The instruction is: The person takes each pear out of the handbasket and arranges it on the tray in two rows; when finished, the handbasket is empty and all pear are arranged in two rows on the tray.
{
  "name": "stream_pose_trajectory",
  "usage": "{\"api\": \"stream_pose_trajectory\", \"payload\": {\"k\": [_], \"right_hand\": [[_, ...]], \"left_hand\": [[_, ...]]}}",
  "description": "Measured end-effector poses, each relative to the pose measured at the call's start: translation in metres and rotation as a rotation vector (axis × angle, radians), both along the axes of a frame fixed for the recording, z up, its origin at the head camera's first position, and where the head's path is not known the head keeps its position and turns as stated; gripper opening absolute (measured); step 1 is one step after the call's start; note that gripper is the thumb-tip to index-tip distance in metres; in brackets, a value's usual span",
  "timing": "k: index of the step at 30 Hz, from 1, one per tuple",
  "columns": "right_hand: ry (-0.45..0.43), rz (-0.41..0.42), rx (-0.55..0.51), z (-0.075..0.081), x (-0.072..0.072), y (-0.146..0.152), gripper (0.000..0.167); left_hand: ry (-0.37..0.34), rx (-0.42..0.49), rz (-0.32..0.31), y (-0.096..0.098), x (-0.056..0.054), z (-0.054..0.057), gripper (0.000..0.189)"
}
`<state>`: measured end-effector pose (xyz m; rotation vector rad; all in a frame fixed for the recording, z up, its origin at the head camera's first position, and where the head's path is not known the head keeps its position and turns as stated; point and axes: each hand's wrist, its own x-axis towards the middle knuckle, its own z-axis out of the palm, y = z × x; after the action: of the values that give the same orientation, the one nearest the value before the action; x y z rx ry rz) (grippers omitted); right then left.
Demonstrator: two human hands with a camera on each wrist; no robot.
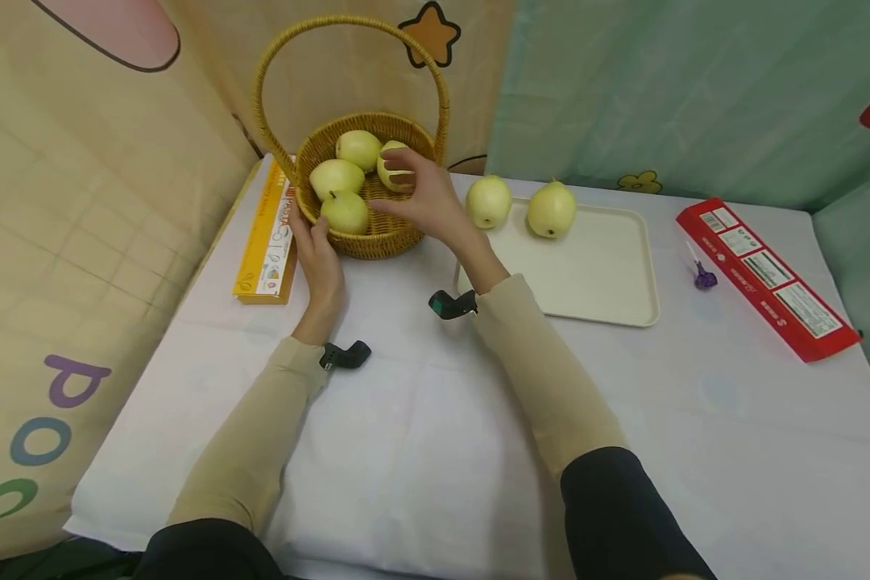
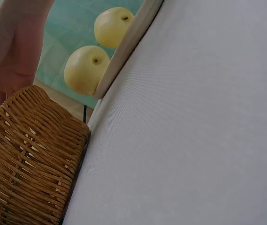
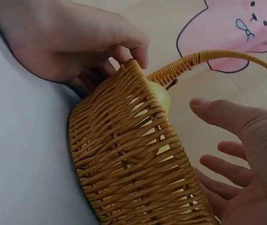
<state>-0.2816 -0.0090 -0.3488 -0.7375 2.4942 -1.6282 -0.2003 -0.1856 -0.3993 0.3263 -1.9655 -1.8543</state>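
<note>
A wicker basket (image 1: pixel 377 246) with a tall arched handle stands at the back left, holding several pale yellow-green pears (image 1: pixel 336 177). My left hand (image 1: pixel 322 270) grips its near left rim; the right wrist view shows that thumb over the rim and the fingers against the outer wall. Over the basket's right side is my right hand (image 1: pixel 435 197), thumb and fingers spread apart. In the head view its fingers overlap the rightmost pear (image 1: pixel 387 171), hiding part of it. The right wrist view shows nothing between the thumb (image 3: pixel 217 112) and fingers.
A cream tray (image 1: pixel 594 282) right of the basket bears two pears (image 1: pixel 551 209). A yellow pasta box (image 1: pixel 264 250) lies left of the basket. Farther right are a purple-wrapped lollipop (image 1: pixel 705 278) and a red box (image 1: pixel 768 278). Curtains hang behind the table.
</note>
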Motion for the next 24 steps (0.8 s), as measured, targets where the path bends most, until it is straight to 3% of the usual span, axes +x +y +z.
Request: {"api": "stream_pose_trajectory", "payload": {"k": [9,12,20,24], "right_hand": [[-0.078,0.072,0.049,-0.001,-0.009,-0.030,0.077],[-0.086,0.069,0.113,-0.001,-0.011,-0.040,0.076],[-0.017,0.085,0.413,-0.002,-0.015,-0.057,0.068],[-0.003,0.101,0.478,-0.003,-0.018,-0.059,0.065]], "left_hand": [[-0.025,-0.008,0.023,-0.007,-0.019,-0.027,0.064],[-0.024,-0.015,0.030,-0.008,-0.018,-0.028,0.063],[-0.034,-0.038,0.040,-0.009,-0.018,-0.028,0.063],[-0.033,-0.031,0.041,-0.010,-0.020,-0.029,0.064]]}}
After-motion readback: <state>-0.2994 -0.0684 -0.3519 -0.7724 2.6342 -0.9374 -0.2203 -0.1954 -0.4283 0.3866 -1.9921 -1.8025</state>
